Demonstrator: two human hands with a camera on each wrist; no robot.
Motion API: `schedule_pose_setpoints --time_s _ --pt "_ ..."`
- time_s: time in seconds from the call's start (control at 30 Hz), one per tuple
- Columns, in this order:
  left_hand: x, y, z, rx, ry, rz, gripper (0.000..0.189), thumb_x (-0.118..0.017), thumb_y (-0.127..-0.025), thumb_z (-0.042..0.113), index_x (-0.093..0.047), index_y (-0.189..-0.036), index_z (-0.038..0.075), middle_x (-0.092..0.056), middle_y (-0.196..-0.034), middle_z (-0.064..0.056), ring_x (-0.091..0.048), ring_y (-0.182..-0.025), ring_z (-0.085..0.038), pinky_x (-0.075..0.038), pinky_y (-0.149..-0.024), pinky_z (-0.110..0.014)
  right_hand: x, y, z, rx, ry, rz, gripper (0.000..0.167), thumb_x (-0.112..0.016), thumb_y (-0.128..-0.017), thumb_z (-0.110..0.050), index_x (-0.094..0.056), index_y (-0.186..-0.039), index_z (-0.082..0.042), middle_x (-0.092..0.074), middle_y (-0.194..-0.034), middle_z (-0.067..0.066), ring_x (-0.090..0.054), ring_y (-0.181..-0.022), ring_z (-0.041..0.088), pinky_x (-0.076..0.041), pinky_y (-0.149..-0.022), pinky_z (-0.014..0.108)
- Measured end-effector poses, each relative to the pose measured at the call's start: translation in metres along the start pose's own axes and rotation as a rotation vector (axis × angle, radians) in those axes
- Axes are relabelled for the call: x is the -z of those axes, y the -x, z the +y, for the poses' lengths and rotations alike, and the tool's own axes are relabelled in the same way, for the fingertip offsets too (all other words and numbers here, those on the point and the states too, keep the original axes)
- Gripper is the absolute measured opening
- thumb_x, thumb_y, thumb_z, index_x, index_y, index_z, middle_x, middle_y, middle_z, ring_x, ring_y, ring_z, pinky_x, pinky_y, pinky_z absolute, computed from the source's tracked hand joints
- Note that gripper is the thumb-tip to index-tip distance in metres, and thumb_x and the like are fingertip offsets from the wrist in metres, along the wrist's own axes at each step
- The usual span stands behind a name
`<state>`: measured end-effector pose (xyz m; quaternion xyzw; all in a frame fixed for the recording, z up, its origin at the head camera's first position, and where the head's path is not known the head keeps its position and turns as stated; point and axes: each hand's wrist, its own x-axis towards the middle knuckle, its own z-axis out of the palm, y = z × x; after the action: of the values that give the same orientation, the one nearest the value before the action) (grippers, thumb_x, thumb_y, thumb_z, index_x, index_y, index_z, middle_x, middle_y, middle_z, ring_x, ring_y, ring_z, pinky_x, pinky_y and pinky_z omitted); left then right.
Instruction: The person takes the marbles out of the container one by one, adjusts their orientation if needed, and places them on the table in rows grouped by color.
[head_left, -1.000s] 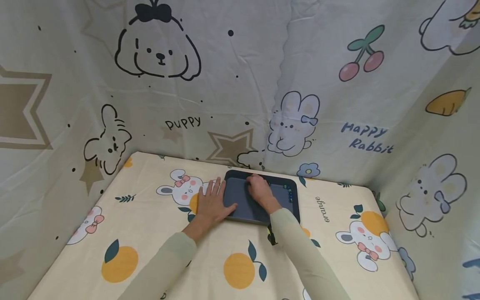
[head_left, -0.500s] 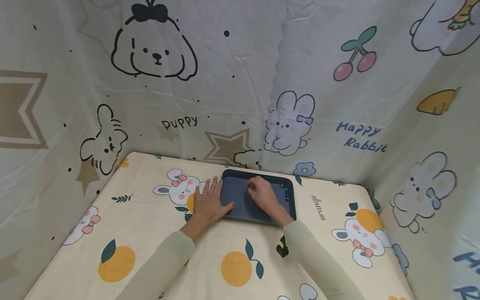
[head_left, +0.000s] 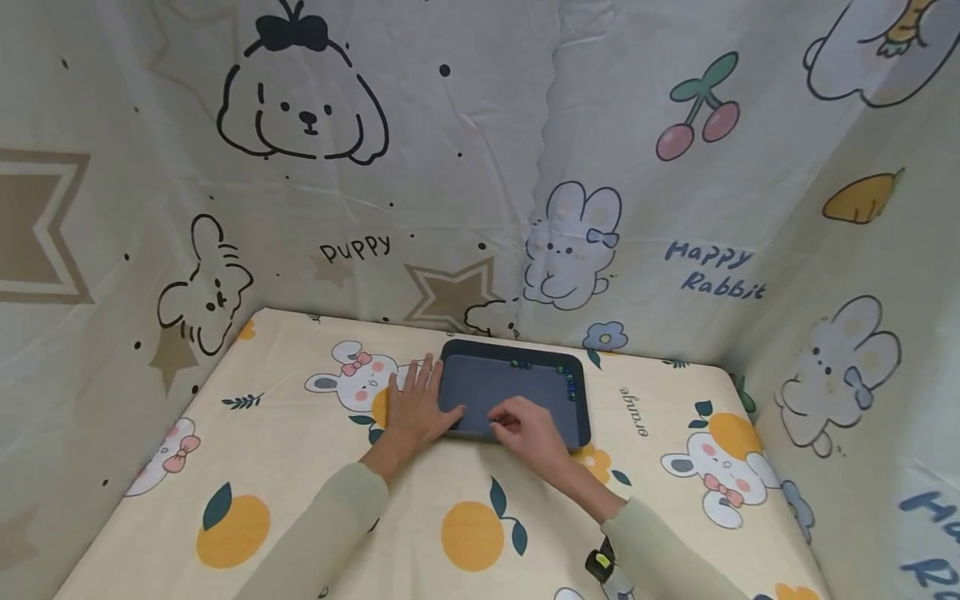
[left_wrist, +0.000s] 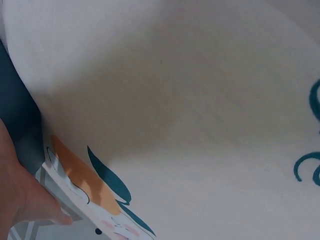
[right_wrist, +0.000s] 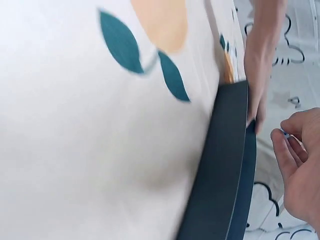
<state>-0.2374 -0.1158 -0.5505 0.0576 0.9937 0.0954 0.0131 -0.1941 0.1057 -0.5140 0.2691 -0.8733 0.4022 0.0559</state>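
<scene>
A dark blue-grey rectangular tray (head_left: 468,385) lies on the cloth. My left hand (head_left: 414,408) rests at its left side, fingers spread and nearly straight, thumb reaching over the rim. Over the near part of the tray is my right hand (head_left: 531,435), thumb and finger pinching a tiny blue marble (right_wrist: 285,134) that shows in the right wrist view. Inside the tray, several small green and blue marbles (head_left: 572,388) line the right wall. A few more dark marbles (head_left: 521,364) sit by the far wall. The left wrist view catches part of the left hand (left_wrist: 25,195) beside the tray's dark side (left_wrist: 22,115).
The table is covered by a cream cloth (head_left: 322,492) printed with oranges and rabbits. Pale curtains (head_left: 420,108) with cartoon drawings hang close behind the tray and at both sides. A black strap with a yellow mark (head_left: 601,562) shows under the right sleeve.
My right hand has drawn back from the far part of the tray to its near side, uncovering the marbles at the far wall. My left hand keeps its place.
</scene>
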Motion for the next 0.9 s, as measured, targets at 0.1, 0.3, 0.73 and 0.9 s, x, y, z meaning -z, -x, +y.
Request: schedule_pose_setpoints --time_s 0.1,0.3,0.73,0.9 --pt "0.000 0.000 0.002 -0.002 0.003 -0.011 0.097 -0.050 -0.089 0.070 -0.022 -0.160 0.009 -0.012 -0.166 -0.012 -0.012 -0.150 -0.035 -0.008 -0.116 -0.064 -0.002 0.014 -0.006 -0.001 -0.029 -0.037 0.011 -0.075 -0.088 -0.001 -0.073 -0.098 -0.004 -0.065 -0.094 -0.002 -0.066 -0.083 0.009 -0.056 -0.071 0.020" --pt "-0.002 -0.001 0.002 0.001 -0.023 -0.015 0.098 -0.049 -0.089 0.070 -0.021 -0.160 0.009 -0.011 -0.166 -0.013 -0.012 -0.150 -0.035 -0.008 -0.116 -0.064 -0.015 0.032 -0.010 -0.039 -0.054 -0.152 0.010 -0.073 -0.090 -0.002 -0.073 -0.099 -0.005 -0.066 -0.094 -0.002 -0.065 -0.083 0.006 -0.055 -0.072 0.019" --pt "0.000 -0.001 0.001 -0.012 0.007 0.000 0.097 -0.052 -0.089 0.069 -0.023 -0.159 0.009 -0.013 -0.166 -0.013 -0.015 -0.150 -0.035 -0.009 -0.115 -0.064 -0.041 0.046 -0.001 -0.080 -0.073 -0.225 0.012 -0.071 -0.089 -0.001 -0.074 -0.097 -0.009 -0.070 -0.093 -0.004 -0.064 -0.079 0.002 -0.055 -0.069 0.019" --pt "0.000 -0.001 0.001 -0.012 0.004 0.000 0.097 -0.051 -0.089 0.069 -0.022 -0.159 0.008 -0.013 -0.166 -0.013 -0.016 -0.149 -0.035 -0.010 -0.115 -0.063 -0.045 0.045 -0.001 -0.111 -0.069 -0.249 0.009 -0.071 -0.091 -0.005 -0.075 -0.098 -0.010 -0.071 -0.093 0.000 -0.063 -0.079 0.000 -0.054 -0.070 0.018"
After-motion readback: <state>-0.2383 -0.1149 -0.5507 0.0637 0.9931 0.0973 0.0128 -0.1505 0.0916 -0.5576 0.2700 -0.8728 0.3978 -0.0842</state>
